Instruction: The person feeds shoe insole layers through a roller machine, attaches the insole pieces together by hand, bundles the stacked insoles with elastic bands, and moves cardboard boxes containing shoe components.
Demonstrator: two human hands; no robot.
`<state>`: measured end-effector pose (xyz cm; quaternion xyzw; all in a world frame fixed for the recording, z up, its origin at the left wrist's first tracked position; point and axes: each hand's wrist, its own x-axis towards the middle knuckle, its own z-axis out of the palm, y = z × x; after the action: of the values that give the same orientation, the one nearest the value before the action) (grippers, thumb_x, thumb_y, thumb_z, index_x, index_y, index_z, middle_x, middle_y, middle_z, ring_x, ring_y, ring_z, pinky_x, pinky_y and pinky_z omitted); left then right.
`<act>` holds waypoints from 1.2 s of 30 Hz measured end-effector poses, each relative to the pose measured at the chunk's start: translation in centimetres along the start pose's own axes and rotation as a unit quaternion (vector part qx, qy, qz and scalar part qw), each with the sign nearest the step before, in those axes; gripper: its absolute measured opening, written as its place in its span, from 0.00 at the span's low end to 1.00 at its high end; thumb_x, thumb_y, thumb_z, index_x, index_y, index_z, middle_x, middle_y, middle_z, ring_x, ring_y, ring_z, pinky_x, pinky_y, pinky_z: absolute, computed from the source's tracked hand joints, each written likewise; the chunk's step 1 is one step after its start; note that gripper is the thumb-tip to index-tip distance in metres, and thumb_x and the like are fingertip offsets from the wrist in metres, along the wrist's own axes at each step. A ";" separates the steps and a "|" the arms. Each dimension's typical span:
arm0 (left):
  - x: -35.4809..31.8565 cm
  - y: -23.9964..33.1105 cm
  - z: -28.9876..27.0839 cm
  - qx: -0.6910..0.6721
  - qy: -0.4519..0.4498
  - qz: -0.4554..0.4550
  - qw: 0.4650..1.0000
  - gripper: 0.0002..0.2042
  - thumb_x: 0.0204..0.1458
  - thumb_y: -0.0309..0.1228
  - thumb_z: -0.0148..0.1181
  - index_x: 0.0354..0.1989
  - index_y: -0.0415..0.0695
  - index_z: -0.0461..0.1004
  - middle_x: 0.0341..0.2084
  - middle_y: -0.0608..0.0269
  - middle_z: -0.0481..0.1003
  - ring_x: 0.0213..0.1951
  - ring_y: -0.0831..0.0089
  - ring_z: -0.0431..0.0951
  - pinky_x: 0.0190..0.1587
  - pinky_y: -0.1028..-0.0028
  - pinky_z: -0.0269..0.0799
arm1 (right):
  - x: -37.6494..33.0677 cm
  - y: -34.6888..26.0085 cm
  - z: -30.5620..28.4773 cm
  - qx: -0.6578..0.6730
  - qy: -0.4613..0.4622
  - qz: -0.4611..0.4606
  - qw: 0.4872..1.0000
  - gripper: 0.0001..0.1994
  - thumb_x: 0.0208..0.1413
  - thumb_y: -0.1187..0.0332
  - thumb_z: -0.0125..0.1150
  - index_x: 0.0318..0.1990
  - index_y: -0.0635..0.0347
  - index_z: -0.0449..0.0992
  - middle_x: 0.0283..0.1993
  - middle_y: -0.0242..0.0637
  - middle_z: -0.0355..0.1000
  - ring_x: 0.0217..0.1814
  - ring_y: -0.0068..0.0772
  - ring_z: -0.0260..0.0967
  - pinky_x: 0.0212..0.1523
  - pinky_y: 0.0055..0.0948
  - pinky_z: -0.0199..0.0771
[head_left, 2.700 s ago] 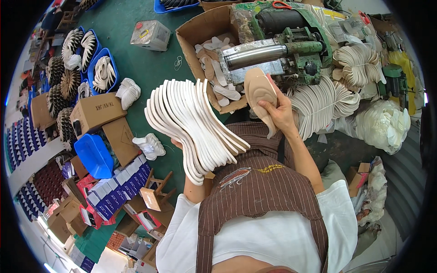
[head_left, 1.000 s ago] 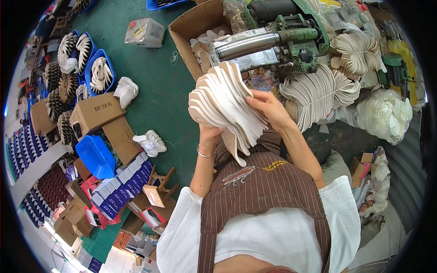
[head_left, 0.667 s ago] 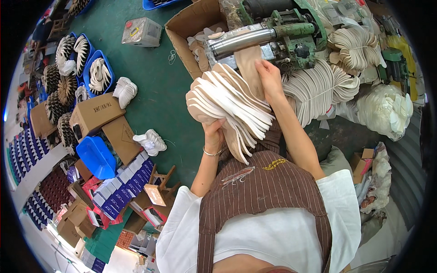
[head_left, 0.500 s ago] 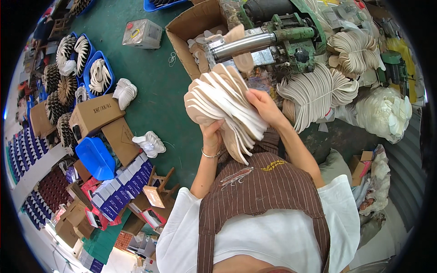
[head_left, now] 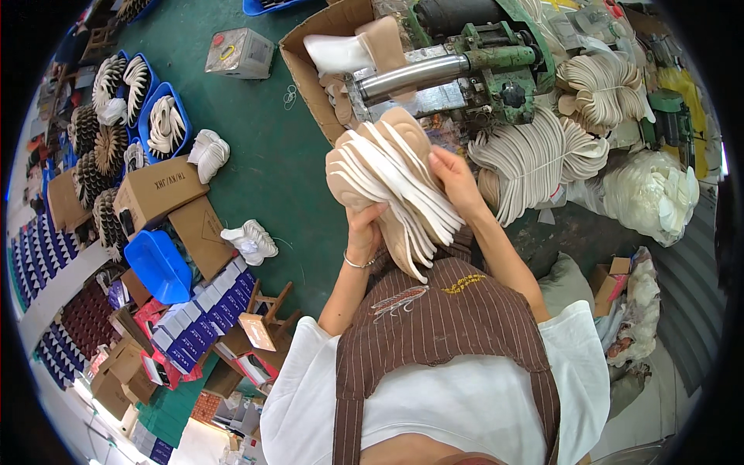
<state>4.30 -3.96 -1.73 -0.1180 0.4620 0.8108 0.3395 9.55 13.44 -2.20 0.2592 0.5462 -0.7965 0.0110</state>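
A thick, fanned stack of insoles (head_left: 395, 186), tan on their faces with white edges, is held up in front of my apron. My left hand (head_left: 364, 232) grips the stack's left side, thumb on top and most fingers hidden beneath. At its right edge my right hand (head_left: 457, 180) is closed, thumb and fingers pinching the insoles. Just beyond the stack lies the steel roller (head_left: 415, 80) of a green machine. On the roller's far side a white and tan insole piece (head_left: 345, 53) sticks out over an open cardboard box (head_left: 306, 74).
Tied insole bundles (head_left: 515, 159) and a clear plastic bag of pale pieces (head_left: 651, 194) sit to the right. A metal can (head_left: 239, 54) stands on the green floor. Leftward are blue tubs (head_left: 159, 267), cartons (head_left: 159, 190), stacked shoe boxes and a wooden stool (head_left: 263, 322).
The tan insole at the roller has moved to its far side, and a white piece now shows over the box. The stack has shifted slightly right with both hands still on it.
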 end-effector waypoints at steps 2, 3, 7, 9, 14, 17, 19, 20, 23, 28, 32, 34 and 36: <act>0.0 -0.4 -0.3 0.005 -0.013 -0.001 1.000 0.31 0.39 0.24 0.53 0.58 0.34 0.56 0.50 0.53 0.67 0.52 0.60 0.69 0.58 0.64 0.62 | 0.5 1.1 -0.8 0.051 0.057 -0.013 0.997 0.12 0.63 0.66 0.43 0.36 0.67 0.70 0.29 0.21 0.64 0.32 0.12 0.56 0.35 0.16 0.61; 0.0 -0.4 -0.2 0.012 -0.024 0.000 1.000 0.32 0.38 0.24 0.53 0.58 0.34 0.55 0.50 0.53 0.66 0.52 0.60 0.69 0.58 0.64 0.62 | 0.5 1.1 -0.8 0.050 0.055 -0.014 0.997 0.12 0.63 0.66 0.43 0.36 0.67 0.70 0.29 0.21 0.64 0.32 0.12 0.56 0.35 0.16 0.61; 0.1 0.4 -0.6 -0.041 -0.025 -0.029 0.998 0.31 0.35 0.21 0.56 0.55 0.37 0.60 0.47 0.57 0.69 0.51 0.63 0.69 0.55 0.66 0.63 | 0.0 -0.1 0.3 -0.083 0.038 -0.026 0.995 0.10 0.60 0.69 0.46 0.36 0.67 0.71 0.27 0.27 0.69 0.30 0.14 0.60 0.34 0.19 0.64; 0.2 0.3 -1.1 -0.033 -0.002 0.004 0.999 0.31 0.35 0.21 0.56 0.55 0.36 0.59 0.47 0.56 0.69 0.50 0.63 0.69 0.55 0.66 0.64 | -0.3 -2.5 1.0 -0.246 0.110 -0.099 0.958 0.10 0.56 0.71 0.51 0.41 0.67 0.72 0.32 0.37 0.74 0.32 0.21 0.68 0.34 0.23 0.68; 0.4 1.9 -3.0 -0.018 0.006 0.063 0.998 0.32 0.39 0.25 0.53 0.58 0.33 0.56 0.51 0.50 0.67 0.52 0.58 0.68 0.58 0.63 0.63 | 5.9 -10.2 0.1 -0.471 0.159 -0.337 0.800 0.26 0.44 0.70 0.63 0.53 0.63 0.65 0.49 0.47 0.68 0.51 0.50 0.64 0.52 0.40 0.64; 0.6 2.8 -3.3 -0.010 0.023 0.095 0.995 0.32 0.39 0.25 0.52 0.58 0.33 0.56 0.51 0.50 0.66 0.53 0.57 0.68 0.59 0.63 0.62 | 10.0 -11.1 0.1 -0.560 0.150 -0.282 0.764 0.26 0.41 0.71 0.64 0.51 0.62 0.66 0.50 0.44 0.66 0.54 0.49 0.62 0.53 0.39 0.65; 0.2 3.4 -4.0 -0.072 0.045 0.098 0.992 0.32 0.36 0.20 0.53 0.57 0.34 0.56 0.52 0.53 0.66 0.53 0.60 0.67 0.58 0.66 0.62 | 12.3 -11.1 -0.2 -0.601 0.140 -0.315 0.721 0.22 0.40 0.73 0.63 0.48 0.61 0.69 0.49 0.43 0.66 0.53 0.47 0.62 0.52 0.37 0.65; 0.0 3.7 -4.4 -0.090 0.043 0.106 0.989 0.32 0.37 0.19 0.53 0.57 0.34 0.56 0.52 0.53 0.66 0.54 0.60 0.67 0.58 0.66 0.61 | 13.4 -11.2 -0.4 -0.636 0.133 -0.343 0.679 0.19 0.40 0.75 0.61 0.45 0.60 0.71 0.47 0.42 0.66 0.53 0.44 0.63 0.52 0.35 0.66; -0.5 4.0 -6.1 -0.097 0.074 0.123 0.985 0.32 0.37 0.20 0.54 0.57 0.34 0.56 0.51 0.53 0.66 0.54 0.60 0.67 0.58 0.65 0.61 | 17.5 -12.4 -1.2 -0.736 0.052 -0.429 0.521 0.12 0.39 0.78 0.58 0.35 0.61 0.76 0.44 0.40 0.67 0.50 0.40 0.64 0.51 0.32 0.68; -1.2 4.1 -7.9 -0.117 0.104 0.149 0.976 0.31 0.37 0.20 0.53 0.57 0.33 0.57 0.51 0.52 0.67 0.54 0.59 0.67 0.59 0.65 0.62 | 22.6 -14.8 -1.8 -0.740 -0.008 -0.461 0.490 0.05 0.41 0.79 0.54 0.28 0.64 0.75 0.40 0.40 0.69 0.46 0.40 0.67 0.47 0.34 0.69; -1.7 4.5 -9.1 -0.129 0.110 0.142 0.975 0.32 0.37 0.21 0.53 0.57 0.33 0.57 0.51 0.52 0.67 0.54 0.59 0.67 0.59 0.65 0.62 | 24.7 -19.9 0.5 -0.685 0.149 -0.387 0.599 0.07 0.45 0.73 0.51 0.24 0.61 0.77 0.30 0.44 0.71 0.34 0.49 0.70 0.35 0.42 0.70; -1.5 4.7 -8.8 -0.133 0.103 0.129 0.977 0.32 0.37 0.21 0.53 0.57 0.33 0.57 0.51 0.52 0.66 0.54 0.59 0.67 0.59 0.65 0.61 | 27.3 -20.8 0.2 -0.755 0.058 -0.184 0.626 0.12 0.41 0.79 0.54 0.36 0.63 0.78 0.45 0.46 0.72 0.43 0.45 0.71 0.46 0.37 0.72; -1.0 4.5 -8.7 -0.106 0.100 0.125 0.981 0.33 0.37 0.23 0.52 0.59 0.34 0.54 0.53 0.51 0.64 0.55 0.58 0.65 0.60 0.63 0.60 | 27.5 -18.7 -0.8 -0.800 -0.035 -0.198 0.565 0.21 0.41 0.77 0.55 0.48 0.59 0.73 0.45 0.47 0.72 0.45 0.46 0.72 0.46 0.38 0.72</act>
<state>1.01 -13.16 -2.94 -0.1749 0.4164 0.8752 0.1733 -19.58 29.00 2.06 0.0016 0.9969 -0.0245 0.0753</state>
